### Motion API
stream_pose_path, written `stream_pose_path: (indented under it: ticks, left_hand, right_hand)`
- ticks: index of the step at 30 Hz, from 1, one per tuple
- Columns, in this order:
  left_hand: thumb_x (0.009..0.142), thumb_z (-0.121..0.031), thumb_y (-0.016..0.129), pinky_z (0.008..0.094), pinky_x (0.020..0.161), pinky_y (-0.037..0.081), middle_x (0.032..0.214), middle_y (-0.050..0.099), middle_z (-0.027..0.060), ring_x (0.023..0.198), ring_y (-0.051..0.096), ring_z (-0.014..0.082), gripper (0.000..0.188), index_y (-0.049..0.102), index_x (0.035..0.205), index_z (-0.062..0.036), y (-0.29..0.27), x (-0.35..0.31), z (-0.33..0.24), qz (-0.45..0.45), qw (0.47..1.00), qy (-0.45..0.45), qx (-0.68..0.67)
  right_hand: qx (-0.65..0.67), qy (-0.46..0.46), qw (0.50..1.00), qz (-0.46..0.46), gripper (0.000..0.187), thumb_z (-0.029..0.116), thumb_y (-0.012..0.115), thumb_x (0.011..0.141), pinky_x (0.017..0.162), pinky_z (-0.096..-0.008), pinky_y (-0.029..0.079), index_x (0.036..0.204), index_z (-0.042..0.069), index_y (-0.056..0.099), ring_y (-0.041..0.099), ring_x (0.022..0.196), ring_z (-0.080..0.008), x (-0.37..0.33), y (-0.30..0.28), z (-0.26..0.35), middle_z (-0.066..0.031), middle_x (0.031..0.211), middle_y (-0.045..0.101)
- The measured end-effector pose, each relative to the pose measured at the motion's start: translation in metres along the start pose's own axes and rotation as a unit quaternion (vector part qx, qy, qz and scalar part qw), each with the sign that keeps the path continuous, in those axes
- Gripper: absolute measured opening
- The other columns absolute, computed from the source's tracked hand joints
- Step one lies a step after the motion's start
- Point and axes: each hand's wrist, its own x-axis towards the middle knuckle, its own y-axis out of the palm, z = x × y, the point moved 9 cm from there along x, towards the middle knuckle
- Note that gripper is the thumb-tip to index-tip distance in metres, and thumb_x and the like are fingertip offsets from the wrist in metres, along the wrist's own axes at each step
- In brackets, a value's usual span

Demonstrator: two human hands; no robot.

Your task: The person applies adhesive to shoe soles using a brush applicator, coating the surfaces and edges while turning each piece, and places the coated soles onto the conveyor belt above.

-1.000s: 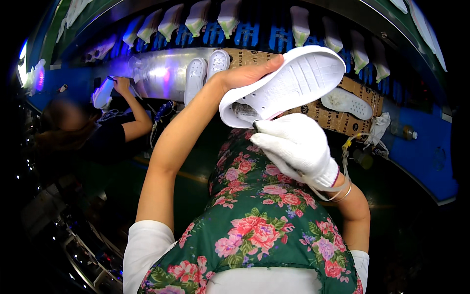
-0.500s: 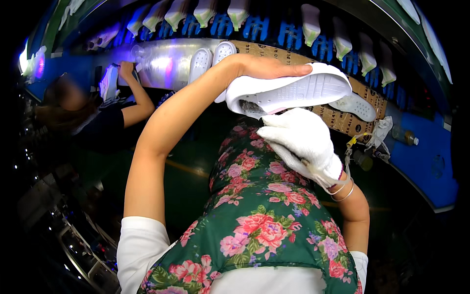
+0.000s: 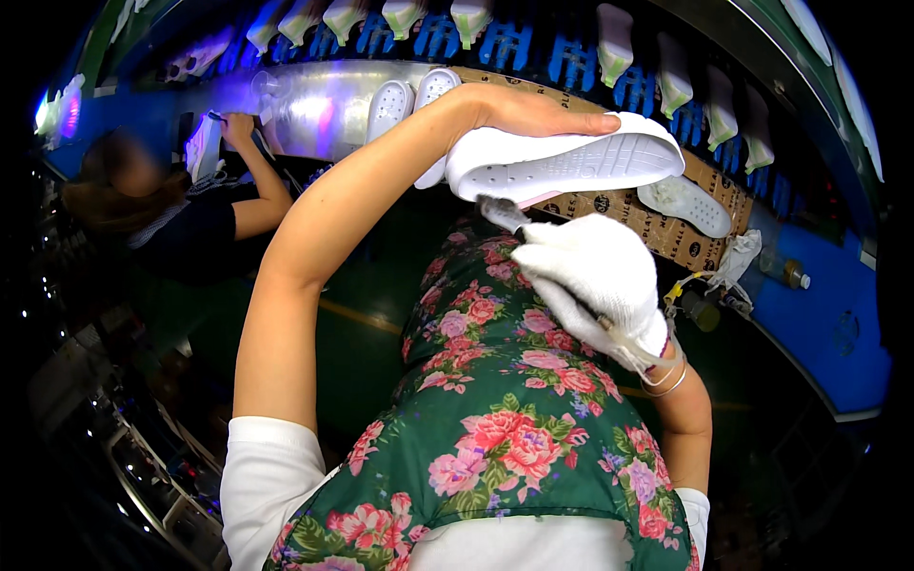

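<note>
The left hand (image 3: 533, 111) holds the white shoe (image 3: 581, 167) by its far edge, ridged side showing. The right hand (image 3: 600, 266), in a white glove, pinches a brush (image 3: 502, 211) with dark bristles.

Going left to right, far to the left of the white shoe is another person (image 3: 138, 195) with a pale shoe piece (image 3: 202, 147). Just past the left end of the white shoe are two white pieces with holes (image 3: 388, 111), one partly behind the arm. The brush tip is by the near side of that end; I can't tell if it touches. Past the right end, a holey white insole (image 3: 690, 206) lies on cardboard (image 3: 666, 240).

It looks like the brushing step. The next stroke seems to need a still shoe and a gentle brush on its rim.
</note>
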Motion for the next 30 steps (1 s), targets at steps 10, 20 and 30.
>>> stream_pose_path:
  ticks: [10,20,30]
  left_hand:
    - [0.091,-0.081,0.033,0.0478,0.061,0.064,0.106,0.069,0.0252,0.074,0.073,0.039,0.091,0.052,0.142,-0.0085,0.02,0.01,0.027,0.093,0.858,0.113,-0.493]
    - [0.109,-0.039,0.029,0.0485,0.105,0.051,0.132,0.06,0.0231,0.121,0.062,0.0371,0.056,0.04,0.146,0.0009,0.068,0.022,0.034,-0.111,0.711,0.188,-0.669]
    - [0.102,-0.039,0.052,0.056,0.086,0.062,0.135,0.054,0.0279,0.112,0.063,0.0445,0.055,0.042,0.145,-0.005,0.081,-0.001,0.094,-0.074,0.49,0.168,-0.852]
  right_hand:
    - [0.299,0.32,0.856,-0.275,0.021,-0.004,0.073,0.084,0.084,-0.0272,0.054,0.105,-0.005,0.074,0.069,0.093,-0.0159,-0.044,-0.034,-0.073,-0.0135,0.105,0.075]
    - [0.107,0.259,0.937,-0.21,0.021,-0.001,0.074,0.085,0.085,-0.0284,0.055,0.106,-0.002,0.075,0.07,0.093,-0.0152,-0.014,-0.068,-0.08,-0.0103,0.103,0.076]
    - [0.059,0.187,0.974,-0.114,0.016,0.01,0.08,0.082,0.079,-0.0306,0.057,0.097,0.007,0.079,0.073,0.086,-0.0179,-0.002,-0.053,-0.045,-0.0074,0.093,0.077]
